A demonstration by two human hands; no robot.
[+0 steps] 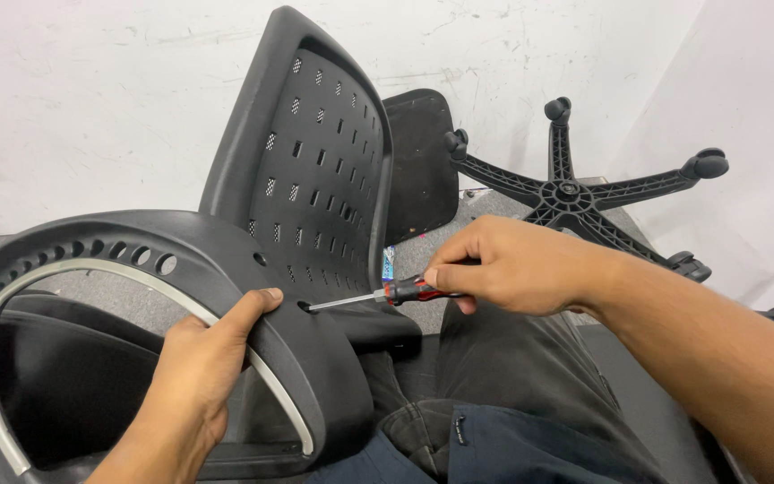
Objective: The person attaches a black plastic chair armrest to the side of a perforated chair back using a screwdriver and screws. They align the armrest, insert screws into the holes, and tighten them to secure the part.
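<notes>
My left hand [194,372] grips the rim of a black curved plastic chair frame [118,237] with a silver inner trim and a row of round holes. My right hand [512,264] holds a screwdriver [387,293] with a red and black handle. Its metal tip sits at a hole in the frame, just right of my left thumb. Behind the frame stands a black perforated chair back [315,170], tilted upright against the wall.
A black five-star chair base [575,193] with casters lies upside down at the right near the white wall. A black seat panel [418,161] leans behind the chair back. My legs in dark trousers [512,394] fill the lower middle. Grey floor lies beneath.
</notes>
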